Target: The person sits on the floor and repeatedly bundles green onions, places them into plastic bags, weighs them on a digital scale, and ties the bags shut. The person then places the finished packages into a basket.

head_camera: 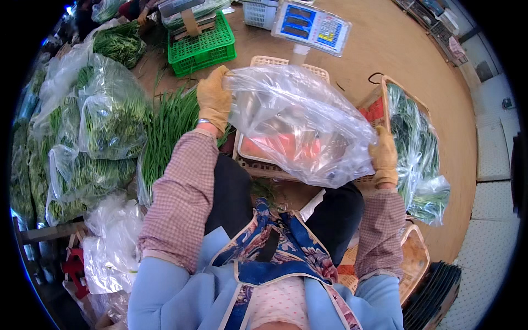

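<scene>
My left hand, in a tan glove, grips one end of a large clear plastic bag. The bag's other end is in my right hand, gloved alike. Stretched between them, the bag looks empty and lies over the metal pan of a digital scale, whose display panel stands behind it. Something red shows through the plastic on the pan; what it is I cannot tell. Long green leafy stalks lie close to my left forearm.
Bagged greens are piled at the left, above folded plastic bags. A green crate stands at the back. On the right, a tan crate holds bagged greens; another crate is beside my right elbow.
</scene>
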### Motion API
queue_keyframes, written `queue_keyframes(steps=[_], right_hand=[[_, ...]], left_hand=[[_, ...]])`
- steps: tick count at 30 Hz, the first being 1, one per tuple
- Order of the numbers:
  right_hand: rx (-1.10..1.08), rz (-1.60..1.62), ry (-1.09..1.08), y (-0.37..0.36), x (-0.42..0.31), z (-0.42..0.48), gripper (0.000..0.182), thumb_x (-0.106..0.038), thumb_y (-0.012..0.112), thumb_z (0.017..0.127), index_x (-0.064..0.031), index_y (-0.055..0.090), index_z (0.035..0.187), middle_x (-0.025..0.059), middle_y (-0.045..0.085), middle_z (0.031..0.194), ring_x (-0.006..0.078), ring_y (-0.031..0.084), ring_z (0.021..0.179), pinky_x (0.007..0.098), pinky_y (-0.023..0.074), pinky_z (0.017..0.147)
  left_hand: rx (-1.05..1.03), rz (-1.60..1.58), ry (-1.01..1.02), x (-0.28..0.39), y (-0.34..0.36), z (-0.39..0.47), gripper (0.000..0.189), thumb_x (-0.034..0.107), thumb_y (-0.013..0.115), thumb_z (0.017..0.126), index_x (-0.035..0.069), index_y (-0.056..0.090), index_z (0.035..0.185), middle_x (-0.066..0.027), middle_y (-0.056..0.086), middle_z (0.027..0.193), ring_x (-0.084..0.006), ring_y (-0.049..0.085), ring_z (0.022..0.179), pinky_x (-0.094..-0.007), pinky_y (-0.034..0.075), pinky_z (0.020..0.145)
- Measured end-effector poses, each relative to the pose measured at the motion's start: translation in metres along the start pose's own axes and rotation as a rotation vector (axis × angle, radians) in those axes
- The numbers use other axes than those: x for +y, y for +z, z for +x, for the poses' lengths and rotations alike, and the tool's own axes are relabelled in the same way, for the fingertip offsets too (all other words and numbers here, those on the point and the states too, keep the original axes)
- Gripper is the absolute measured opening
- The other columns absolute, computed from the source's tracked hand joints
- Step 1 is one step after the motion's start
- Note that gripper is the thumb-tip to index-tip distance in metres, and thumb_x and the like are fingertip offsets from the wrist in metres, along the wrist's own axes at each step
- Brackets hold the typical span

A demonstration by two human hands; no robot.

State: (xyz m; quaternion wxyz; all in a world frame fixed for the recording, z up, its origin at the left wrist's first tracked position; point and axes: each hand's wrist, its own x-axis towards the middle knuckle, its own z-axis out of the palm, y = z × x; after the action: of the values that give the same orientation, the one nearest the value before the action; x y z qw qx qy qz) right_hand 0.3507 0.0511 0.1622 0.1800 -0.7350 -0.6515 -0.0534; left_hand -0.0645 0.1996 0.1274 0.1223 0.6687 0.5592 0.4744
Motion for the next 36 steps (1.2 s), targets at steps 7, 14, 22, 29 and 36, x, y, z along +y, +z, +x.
queue_keyframes(steps=[7, 14, 22, 29, 36], right_hand=[[-0.308, 0.066, -0.002, 0.055, -0.040, -0.027, 0.088, -0.022, 0.072, 0.071, 0.0049, 0.024, 0.139, 0.0285, 0.040, 0.134, 0.0386, 0.041, 0.123, 0.0390, 0.0328, 0.103], [-0.174, 0.503, -0.230, 0.001, -0.178, -0.008, 0.048, -0.002, 0.061, 0.083, -0.0007, 0.048, 0.128, 0.0156, 0.051, 0.128, 0.0258, 0.051, 0.114, 0.0339, 0.0404, 0.096], [-0.558, 0.623, -0.727, 0.053, -0.332, -0.038, 0.035, -0.002, 0.068, 0.075, -0.0017, 0.061, 0.110, 0.0144, 0.064, 0.097, 0.0295, 0.062, 0.090, 0.0357, 0.0488, 0.080], [-0.808, 0.810, -0.852, 0.092, -0.378, -0.075, 0.032, -0.007, 0.066, 0.076, -0.0008, 0.060, 0.107, 0.0145, 0.065, 0.090, 0.0285, 0.063, 0.083, 0.0343, 0.0500, 0.075], [-1.215, 0.870, -0.025, 0.191, -0.433, -0.174, 0.047, -0.030, 0.064, 0.082, 0.0012, 0.054, 0.115, 0.0133, 0.062, 0.102, 0.0233, 0.059, 0.092, 0.0333, 0.0465, 0.080]], left_hand=[[-0.087, -0.005, -0.274, -0.015, -0.015, -0.140, 0.097, 0.027, 0.077, 0.066, -0.006, 0.021, 0.138, -0.0287, 0.021, 0.144, -0.0406, 0.022, 0.134, -0.0416, 0.023, 0.109], [0.053, 0.251, -0.890, -0.142, -0.113, -0.350, 0.089, 0.022, 0.073, 0.071, -0.012, 0.022, 0.136, -0.0305, 0.026, 0.141, -0.0398, 0.026, 0.132, -0.0389, 0.021, 0.110], [-0.068, 0.281, -1.246, -0.207, -0.112, -0.334, 0.106, 0.030, 0.079, 0.064, -0.009, 0.014, 0.139, -0.0313, 0.029, 0.138, -0.0402, 0.029, 0.130, -0.0397, 0.022, 0.109], [-0.326, 0.438, -1.224, -0.242, -0.111, -0.315, 0.043, 0.022, 0.073, 0.070, -0.002, 0.058, 0.102, -0.0234, 0.058, 0.108, -0.0404, 0.054, 0.099, -0.0439, 0.043, 0.086], [-0.131, -0.723, -1.272, -0.202, -0.174, -0.287, 0.037, 0.021, 0.065, 0.079, 0.001, 0.057, 0.109, -0.0094, 0.060, 0.104, -0.0238, 0.054, 0.089, -0.0350, 0.044, 0.078]])
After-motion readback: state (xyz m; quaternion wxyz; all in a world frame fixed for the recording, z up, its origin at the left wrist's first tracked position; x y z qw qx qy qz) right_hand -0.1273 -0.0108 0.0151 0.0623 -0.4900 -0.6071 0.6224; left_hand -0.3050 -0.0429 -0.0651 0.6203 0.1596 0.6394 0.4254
